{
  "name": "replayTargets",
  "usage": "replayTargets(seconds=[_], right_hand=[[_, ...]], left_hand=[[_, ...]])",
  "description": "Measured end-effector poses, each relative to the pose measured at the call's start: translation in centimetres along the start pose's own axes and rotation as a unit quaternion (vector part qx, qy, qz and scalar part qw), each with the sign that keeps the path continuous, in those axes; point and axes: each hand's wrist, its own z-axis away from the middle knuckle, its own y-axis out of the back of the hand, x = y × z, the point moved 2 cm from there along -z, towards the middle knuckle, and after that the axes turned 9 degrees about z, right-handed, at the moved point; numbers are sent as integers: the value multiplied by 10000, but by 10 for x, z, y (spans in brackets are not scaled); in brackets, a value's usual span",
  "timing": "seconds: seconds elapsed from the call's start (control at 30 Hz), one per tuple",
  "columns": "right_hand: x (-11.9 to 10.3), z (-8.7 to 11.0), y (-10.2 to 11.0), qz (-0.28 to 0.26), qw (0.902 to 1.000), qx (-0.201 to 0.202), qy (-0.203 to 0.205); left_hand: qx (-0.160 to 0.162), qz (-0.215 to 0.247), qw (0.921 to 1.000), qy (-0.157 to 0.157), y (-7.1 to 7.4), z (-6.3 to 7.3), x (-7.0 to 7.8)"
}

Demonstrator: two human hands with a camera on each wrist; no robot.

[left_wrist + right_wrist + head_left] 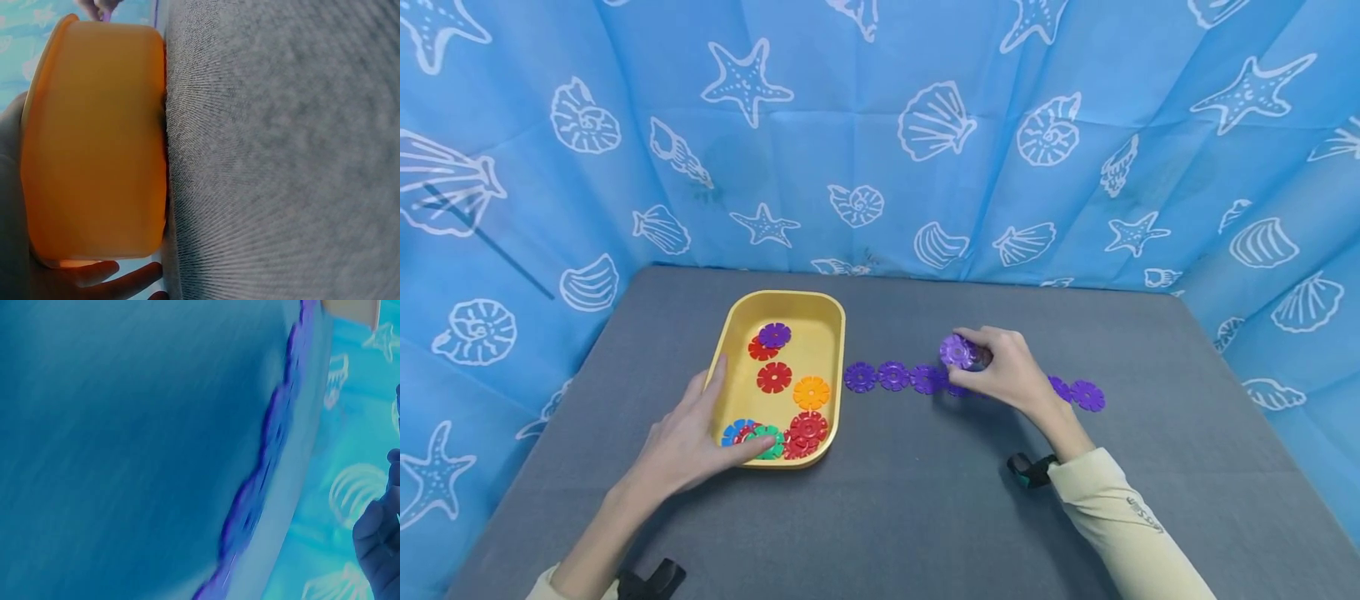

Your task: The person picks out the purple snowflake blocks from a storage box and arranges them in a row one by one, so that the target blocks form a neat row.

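Note:
My right hand pinches a purple notched plastic disc between thumb and fingers, raised over a row of purple discs on the table. The hand hides part of that row; in the right wrist view the row runs in a line of overlapping edges. My left hand holds a yellow tray at its near left corner, thumb over the near rim and fingers along the outer left wall. Inside the tray lie red discs, an orange disc, a purple disc, a green disc and a blue disc.
Grey cloth covers the table. A blue curtain with white shell and starfish prints hangs behind it and along both sides. Each wrist wears a black strap device, the right one close above the cloth.

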Motion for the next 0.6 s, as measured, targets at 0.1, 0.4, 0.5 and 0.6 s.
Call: replayTargets(seconds=[0.1,0.4,0.5,0.6], right_hand=[[15,13,10,217,9997,101,-47],[55,53,39,635,9962,364,-468],[69,65,50,768,9943,413,-613],[82,76,60,908,9921,430,-755]], left_hand=[[-8,-5,10000,12,-2,-1,0],[-40,28,10000,29,-1,0,1],[-23,25,10000,28,-1,0,1],[12,-13,10000,-6,0,0,1]])
